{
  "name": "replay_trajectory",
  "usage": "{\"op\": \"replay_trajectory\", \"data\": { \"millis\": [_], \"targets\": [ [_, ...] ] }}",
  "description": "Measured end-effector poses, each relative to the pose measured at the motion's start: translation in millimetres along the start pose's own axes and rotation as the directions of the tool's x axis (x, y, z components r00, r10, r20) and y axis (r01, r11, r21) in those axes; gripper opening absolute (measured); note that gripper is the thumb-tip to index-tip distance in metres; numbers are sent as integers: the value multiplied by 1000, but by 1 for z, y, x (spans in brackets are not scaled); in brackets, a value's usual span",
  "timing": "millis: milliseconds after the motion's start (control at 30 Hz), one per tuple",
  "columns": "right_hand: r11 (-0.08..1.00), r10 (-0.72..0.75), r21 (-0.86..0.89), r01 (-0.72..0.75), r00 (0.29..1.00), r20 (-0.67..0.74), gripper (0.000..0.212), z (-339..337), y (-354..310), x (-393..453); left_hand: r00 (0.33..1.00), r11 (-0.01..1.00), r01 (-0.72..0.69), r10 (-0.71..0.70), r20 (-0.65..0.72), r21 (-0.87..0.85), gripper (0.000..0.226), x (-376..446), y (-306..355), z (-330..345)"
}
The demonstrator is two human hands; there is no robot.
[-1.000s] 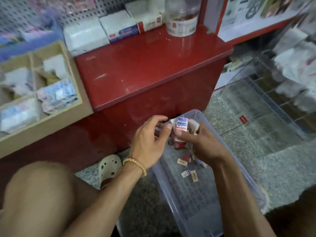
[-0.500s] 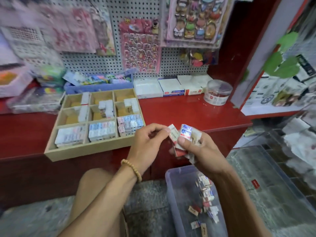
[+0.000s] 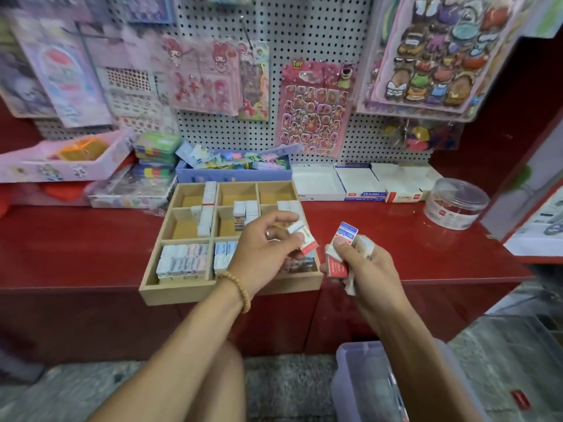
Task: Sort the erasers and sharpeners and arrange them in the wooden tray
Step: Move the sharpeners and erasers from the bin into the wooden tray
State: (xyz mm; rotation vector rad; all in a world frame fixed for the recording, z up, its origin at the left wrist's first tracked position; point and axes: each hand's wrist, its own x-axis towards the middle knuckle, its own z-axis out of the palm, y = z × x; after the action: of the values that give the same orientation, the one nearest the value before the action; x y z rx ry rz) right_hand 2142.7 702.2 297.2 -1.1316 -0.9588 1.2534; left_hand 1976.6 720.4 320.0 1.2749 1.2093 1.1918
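Now our left hand (image 3: 268,248), pinched shut on a red-and-white eraser (image 3: 306,239), hovers right over the wooden tray (image 3: 179,289), nearer than our right hand (image 3: 362,263), which clutches a mixed bunch of erasers (image 3: 342,248) just off the tray's right edge.

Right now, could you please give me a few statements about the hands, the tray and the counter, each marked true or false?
1. The left hand holds a red-and-white eraser above the wooden tray. True.
2. The right hand is empty. False: it grips several packets, a blue-topped eraser uppermost.
3. Every tray compartment is full. False: the back ones show mostly bare wood.
4. A clear round jar stands on the red counter, right of the tray. True.
5. The beaded bracelet is on the left wrist. True.
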Motion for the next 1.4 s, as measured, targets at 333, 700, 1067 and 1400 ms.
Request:
{"op": "replay_trajectory", "data": {
  "millis": [333,700,1067,1400],
  "targets": [
    [992,122,30,-123,991,52,22,61,0,69,984,912,10,64,-165,411,22,80,-24,-101],
    [984,156,71,-163,983,92,11,136,10,150,972,615,104,105,-212,782,22,196,-51,-195],
    [983,166,63,-173,981,106,8,154,13,177,972,390,-89,236,-6,916,17,239,-75,-204],
    [958,227,163,-236,971,72,9,158,9,179,990,323,-49,141,3,945,47,239,-67,-203]
  ]
}}
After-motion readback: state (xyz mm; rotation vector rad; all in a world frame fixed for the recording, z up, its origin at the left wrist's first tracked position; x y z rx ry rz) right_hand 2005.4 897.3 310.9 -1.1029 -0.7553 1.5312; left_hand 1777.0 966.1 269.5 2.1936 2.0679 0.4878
